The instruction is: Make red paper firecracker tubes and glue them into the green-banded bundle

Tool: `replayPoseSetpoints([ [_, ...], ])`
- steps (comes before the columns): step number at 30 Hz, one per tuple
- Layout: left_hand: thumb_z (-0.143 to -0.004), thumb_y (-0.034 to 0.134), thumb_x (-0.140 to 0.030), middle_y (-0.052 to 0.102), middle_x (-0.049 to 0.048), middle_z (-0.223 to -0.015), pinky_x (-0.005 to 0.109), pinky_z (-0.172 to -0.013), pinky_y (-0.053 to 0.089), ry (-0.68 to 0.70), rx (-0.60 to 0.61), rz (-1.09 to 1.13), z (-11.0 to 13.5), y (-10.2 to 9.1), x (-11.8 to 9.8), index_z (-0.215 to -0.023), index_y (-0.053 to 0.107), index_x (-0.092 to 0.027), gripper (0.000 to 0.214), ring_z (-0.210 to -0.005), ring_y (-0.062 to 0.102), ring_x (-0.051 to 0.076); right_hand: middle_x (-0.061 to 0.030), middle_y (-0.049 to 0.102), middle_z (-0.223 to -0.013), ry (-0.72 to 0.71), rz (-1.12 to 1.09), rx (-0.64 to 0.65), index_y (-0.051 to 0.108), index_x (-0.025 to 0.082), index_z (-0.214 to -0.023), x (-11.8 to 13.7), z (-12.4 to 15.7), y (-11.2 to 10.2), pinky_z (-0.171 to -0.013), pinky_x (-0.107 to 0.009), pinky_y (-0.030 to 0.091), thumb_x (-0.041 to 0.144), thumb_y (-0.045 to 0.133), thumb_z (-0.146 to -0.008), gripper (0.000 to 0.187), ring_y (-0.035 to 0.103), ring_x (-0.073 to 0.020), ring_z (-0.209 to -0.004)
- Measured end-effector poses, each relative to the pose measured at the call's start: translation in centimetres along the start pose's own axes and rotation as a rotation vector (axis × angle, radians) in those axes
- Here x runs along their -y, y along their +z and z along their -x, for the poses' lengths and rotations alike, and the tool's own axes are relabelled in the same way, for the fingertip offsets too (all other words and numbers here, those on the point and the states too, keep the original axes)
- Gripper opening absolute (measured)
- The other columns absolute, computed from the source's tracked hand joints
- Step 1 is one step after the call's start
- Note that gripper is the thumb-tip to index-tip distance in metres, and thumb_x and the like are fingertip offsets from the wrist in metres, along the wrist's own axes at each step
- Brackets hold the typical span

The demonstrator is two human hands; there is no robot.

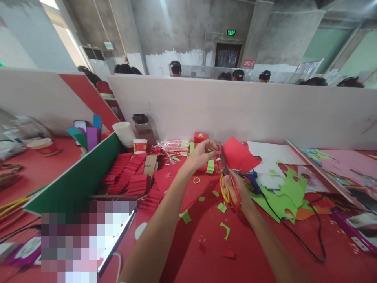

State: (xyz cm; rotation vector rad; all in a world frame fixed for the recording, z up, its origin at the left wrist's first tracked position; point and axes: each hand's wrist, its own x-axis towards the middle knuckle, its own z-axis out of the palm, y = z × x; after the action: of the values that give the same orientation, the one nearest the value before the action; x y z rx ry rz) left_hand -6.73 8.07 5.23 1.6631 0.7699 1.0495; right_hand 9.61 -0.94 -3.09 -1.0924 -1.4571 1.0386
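My right hand (pixel 235 188) grips a pair of scissors (pixel 226 179) with red and yellow handles, blades pointing up and away. My left hand (pixel 202 154) pinches a small piece of paper at the blade tips; the piece is too small to name its colour with certainty. A red paper sheet (pixel 237 156) lies just behind the scissors. Green paper scraps (pixel 185 216) are scattered on the red table (pixel 206 251) below my hands. A green sheet with cut-out holes (pixel 282 194) lies to the right of my right hand.
Stacks of folded red paper (pixel 129 177) sit to the left by a green divider (pixel 76 177). Paper cups (pixel 140 146), a dark-lidded jar (pixel 143 124), a blue glue gun (pixel 251 179) with black cable (pixel 294 232), and coloured sheets (pixel 338 161) lie around. A white partition (pixel 250 110) stands behind; people's heads show beyond it.
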Motion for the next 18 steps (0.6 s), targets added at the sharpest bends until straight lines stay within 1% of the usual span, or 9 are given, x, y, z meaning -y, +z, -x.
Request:
replayPoseSetpoints([
  [14, -0.078, 0.065, -0.019, 0.059, -0.0015, -0.081, 0.023, -0.069, 0.046, -0.001, 0.007, 0.042, -0.01, 0.28, -0.05, -0.086, 0.052, -0.017, 0.016, -0.073, 0.058, 0.01, 0.0056, 0.048, -0.056, -0.027, 0.017, -0.006, 0.055, 0.019, -0.11, -0.24, -0.11, -0.06, -0.037, -0.021, 0.035, 0.064, 0.049, -0.09, 0.05, 0.041, -0.0099, -0.04],
  [18, -0.077, 0.066, -0.019, 0.058, -0.0016, -0.08, 0.022, -0.069, 0.045, -0.002, 0.012, 0.059, 0.03, 0.34, -0.11, -0.086, 0.052, -0.016, 0.017, -0.074, 0.058, 0.01, 0.0054, 0.047, -0.057, -0.034, 0.03, -0.01, 0.056, 0.019, -0.109, -0.18, -0.17, -0.15, -0.039, -0.022, 0.036, 0.065, 0.053, -0.088, 0.051, 0.042, -0.0104, -0.041],
])
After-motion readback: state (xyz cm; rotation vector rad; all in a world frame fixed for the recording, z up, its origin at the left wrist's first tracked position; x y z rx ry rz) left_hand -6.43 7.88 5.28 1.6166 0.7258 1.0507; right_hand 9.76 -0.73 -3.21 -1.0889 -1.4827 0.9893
